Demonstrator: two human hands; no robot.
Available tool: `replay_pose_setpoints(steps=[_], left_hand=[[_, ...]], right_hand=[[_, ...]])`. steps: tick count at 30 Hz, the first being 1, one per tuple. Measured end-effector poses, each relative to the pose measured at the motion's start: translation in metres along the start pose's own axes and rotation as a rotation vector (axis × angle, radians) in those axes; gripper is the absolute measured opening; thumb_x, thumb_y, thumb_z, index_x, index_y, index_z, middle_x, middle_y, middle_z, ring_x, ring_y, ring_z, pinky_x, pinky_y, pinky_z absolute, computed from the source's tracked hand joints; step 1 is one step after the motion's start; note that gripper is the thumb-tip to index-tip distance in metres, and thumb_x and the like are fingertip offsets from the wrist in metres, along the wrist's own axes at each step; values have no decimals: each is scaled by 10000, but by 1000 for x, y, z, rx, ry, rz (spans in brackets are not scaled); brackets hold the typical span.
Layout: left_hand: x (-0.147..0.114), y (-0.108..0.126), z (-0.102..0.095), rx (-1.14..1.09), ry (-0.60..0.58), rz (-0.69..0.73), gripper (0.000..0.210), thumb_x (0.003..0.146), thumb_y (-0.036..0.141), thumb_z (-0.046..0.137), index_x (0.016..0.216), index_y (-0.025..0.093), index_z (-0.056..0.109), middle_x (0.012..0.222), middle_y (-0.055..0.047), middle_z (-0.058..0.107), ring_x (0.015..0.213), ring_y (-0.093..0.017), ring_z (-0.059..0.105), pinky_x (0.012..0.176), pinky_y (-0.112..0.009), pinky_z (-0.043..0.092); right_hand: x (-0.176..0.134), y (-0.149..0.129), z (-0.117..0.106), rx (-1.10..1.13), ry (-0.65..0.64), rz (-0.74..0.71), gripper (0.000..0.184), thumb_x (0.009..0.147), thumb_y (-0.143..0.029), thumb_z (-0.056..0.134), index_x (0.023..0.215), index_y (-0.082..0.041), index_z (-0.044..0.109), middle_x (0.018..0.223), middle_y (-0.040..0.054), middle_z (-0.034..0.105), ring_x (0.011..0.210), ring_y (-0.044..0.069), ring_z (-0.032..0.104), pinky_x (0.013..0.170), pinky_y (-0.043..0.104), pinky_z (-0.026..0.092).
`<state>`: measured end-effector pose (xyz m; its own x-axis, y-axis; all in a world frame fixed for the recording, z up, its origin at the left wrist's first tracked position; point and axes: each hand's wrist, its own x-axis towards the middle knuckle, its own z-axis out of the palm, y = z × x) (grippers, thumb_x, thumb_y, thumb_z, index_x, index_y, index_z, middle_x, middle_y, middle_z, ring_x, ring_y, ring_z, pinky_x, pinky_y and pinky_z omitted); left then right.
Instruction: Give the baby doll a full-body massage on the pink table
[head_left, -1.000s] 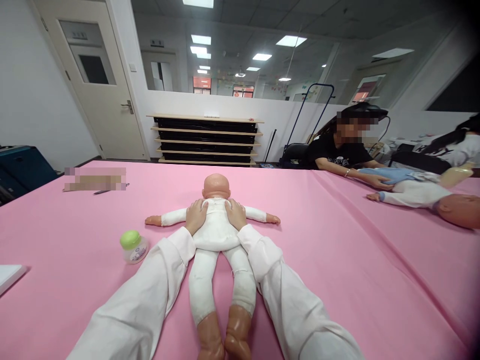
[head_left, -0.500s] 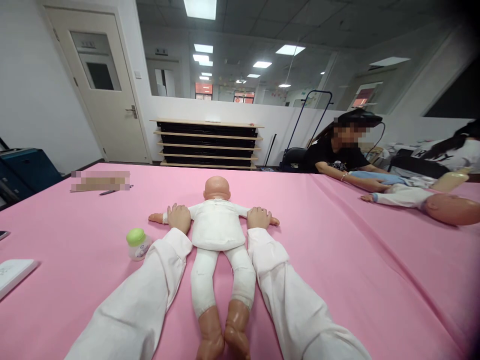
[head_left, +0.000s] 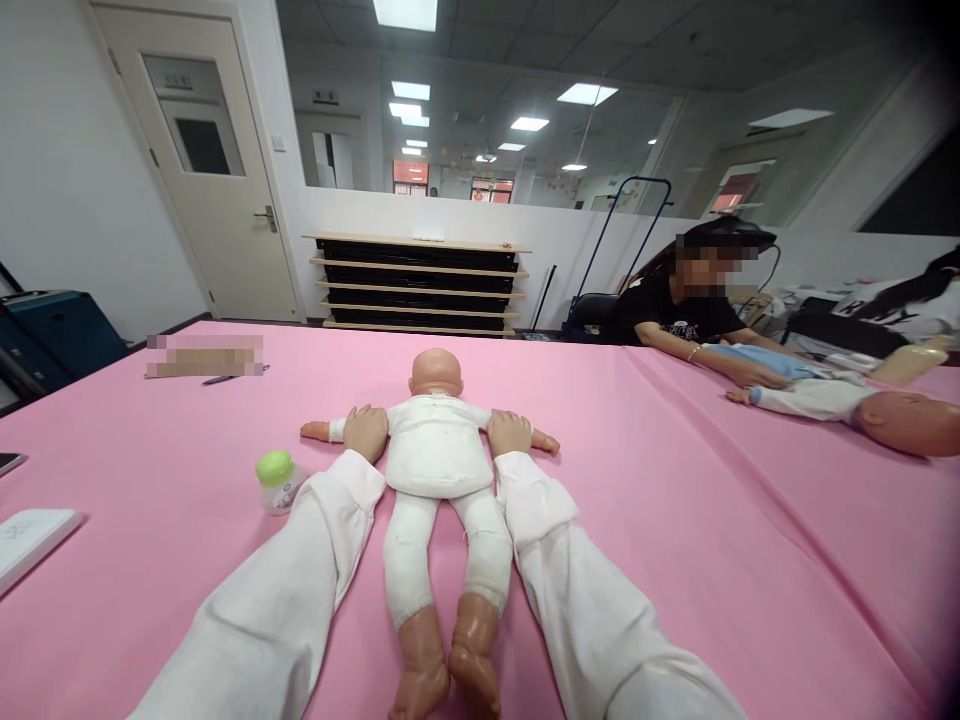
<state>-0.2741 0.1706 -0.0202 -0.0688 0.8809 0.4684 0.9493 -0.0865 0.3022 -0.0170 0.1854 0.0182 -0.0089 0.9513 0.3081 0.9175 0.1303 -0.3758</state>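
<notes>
A baby doll [head_left: 439, 455] in a white cloth body suit lies stretched out on the pink-covered table [head_left: 645, 520]. Its bald head points away from me, its bare feet toward me, and both arms spread sideways. My left hand [head_left: 366, 433] is wrapped over the doll's left-side upper arm, close to the shoulder. On the other side, my right hand [head_left: 510, 434] closes over the right-side upper arm in the same way. The doll's forearms and hands stick out past my fingers. My thumbs are mostly hidden.
A green-lidded jar [head_left: 277, 482] stands left of my left sleeve. Farther left lie a white box [head_left: 34, 545] and a phone edge [head_left: 10, 462]. A pen [head_left: 225, 377] lies at the back. A co-worker [head_left: 686, 310] handles another doll [head_left: 832, 400] at the right.
Both my hands have slid inward along the doll's arms, from nearer the forearms toward the shoulders. The doll stays in place.
</notes>
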Motion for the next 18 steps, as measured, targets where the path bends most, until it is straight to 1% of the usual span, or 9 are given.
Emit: replay_pose_setpoints(steps=[3, 5, 6, 8, 11, 13, 15, 17, 18], left_hand=[[-3, -2, -3, 33, 61, -99, 283, 810, 145, 353, 785, 122, 634, 892, -200, 653, 1163, -322, 452, 988, -523, 210], [-3, -2, -4, 37, 101, -141, 307, 818, 154, 337, 827, 111, 641, 928, -200, 655, 1191, -332, 423, 992, -543, 193], [-3, -1, -5, 27, 122, -151, 321, 826, 164, 327, 869, 112, 641, 969, -191, 652, 1198, -325, 418, 998, -539, 194], [-3, 4, -8, -8, 161, -153, 355, 846, 182, 298, 973, 136, 626, 1070, -149, 635, 1196, -282, 432, 1013, -491, 228], [-4, 18, -15, -117, 232, -141, 395, 866, 210, 266, 1108, 153, 572, 1167, -100, 595, 1169, -215, 467, 1004, -393, 311], [-8, 33, -22, -242, 246, -45, 417, 876, 258, 269, 1184, 133, 521, 1218, -102, 562, 1187, -203, 452, 1014, -378, 320], [-17, 48, -27, -371, 146, 174, 459, 885, 322, 285, 1271, 129, 440, 1309, -95, 485, 1241, -191, 397, 1044, -373, 297], [-27, 59, -31, -417, -59, 383, 512, 891, 379, 295, 1342, 143, 346, 1392, -82, 384, 1293, -180, 324, 1072, -378, 259], [-31, 62, -33, -408, -165, 441, 530, 893, 397, 294, 1362, 152, 313, 1415, -78, 345, 1311, -181, 292, 1082, -390, 236]], right_hand=[[-3, 9, -2, -20, 48, 43, 271, 896, -263, 402, 1121, -213, 544, 1231, 123, 511, 1170, 251, 426, 988, 507, 277], [-5, 12, -2, -34, 88, 59, 337, 891, -181, 331, 1160, -153, 532, 1269, 166, 487, 1245, 281, 350, 1029, 535, 155], [-6, 11, -2, -27, 104, 49, 370, 887, -164, 299, 1184, -123, 516, 1298, 169, 463, 1269, 275, 322, 1048, 520, 121], [-10, 6, -2, 37, 121, 0, 421, 893, -189, 247, 1238, -87, 467, 1350, 139, 415, 1291, 229, 304, 1082, 445, 137], [-22, -9, -8, 209, 96, -90, 494, 911, -298, 194, 1311, -71, 372, 1393, 112, 358, 1302, 169, 298, 1085, 338, 226], [-32, -19, -13, 254, 36, -240, 547, 905, -376, 222, 1352, -71, 305, 1426, 116, 293, 1328, 171, 251, 1098, 345, 215], [-43, -28, -17, 219, -86, -477, 589, 890, -426, 276, 1382, -104, 252, 1454, 107, 223, 1351, 194, 189, 1107, 416, 174], [-51, -33, -16, 164, -238, -653, 601, 886, -440, 298, 1397, -131, 222, 1461, 104, 197, 1356, 212, 171, 1094, 482, 167], [-54, -34, -15, 144, -299, -682, 586, 891, -429, 294, 1396, -140, 227, 1457, 105, 209, 1352, 214, 186, 1085, 500, 176]])
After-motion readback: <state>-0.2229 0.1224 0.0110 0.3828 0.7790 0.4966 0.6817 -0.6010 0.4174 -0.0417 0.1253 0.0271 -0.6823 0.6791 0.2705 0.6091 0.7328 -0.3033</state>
